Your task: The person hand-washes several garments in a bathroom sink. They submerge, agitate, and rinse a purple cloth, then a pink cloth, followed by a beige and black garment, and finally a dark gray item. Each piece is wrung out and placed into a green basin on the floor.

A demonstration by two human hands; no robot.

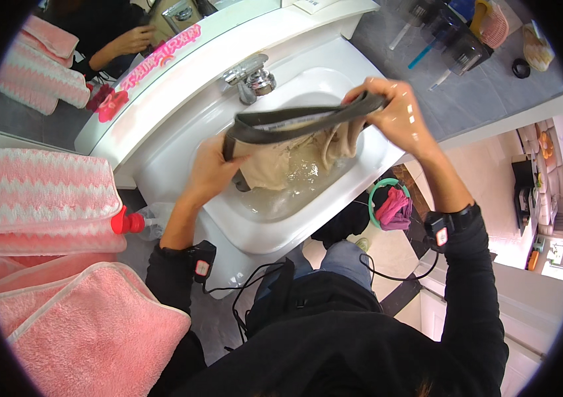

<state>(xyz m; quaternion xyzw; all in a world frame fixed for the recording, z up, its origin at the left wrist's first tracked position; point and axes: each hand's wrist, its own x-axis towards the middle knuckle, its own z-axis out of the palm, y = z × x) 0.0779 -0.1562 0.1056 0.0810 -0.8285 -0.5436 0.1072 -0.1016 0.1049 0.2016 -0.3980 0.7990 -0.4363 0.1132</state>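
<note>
A beige garment with a dark waistband, which looks like underpants, is stretched between my two hands over a white washbasin. My left hand grips one end of the band, thumb in front. At the other end my right hand holds the band, with drops of water on its back. The garment's lower part hangs down to the cloudy water in the basin. Just behind the garment stands a chrome faucet. A small dark piece shows under the cloth by my left hand; I cannot tell what it is.
Pink towels hang at the left, beside a clear bottle with a red pump. A mirror rises behind the basin. Cups with toothbrushes are at the upper right. A green basket with clothes stands on the floor. Cables run from both wrists.
</note>
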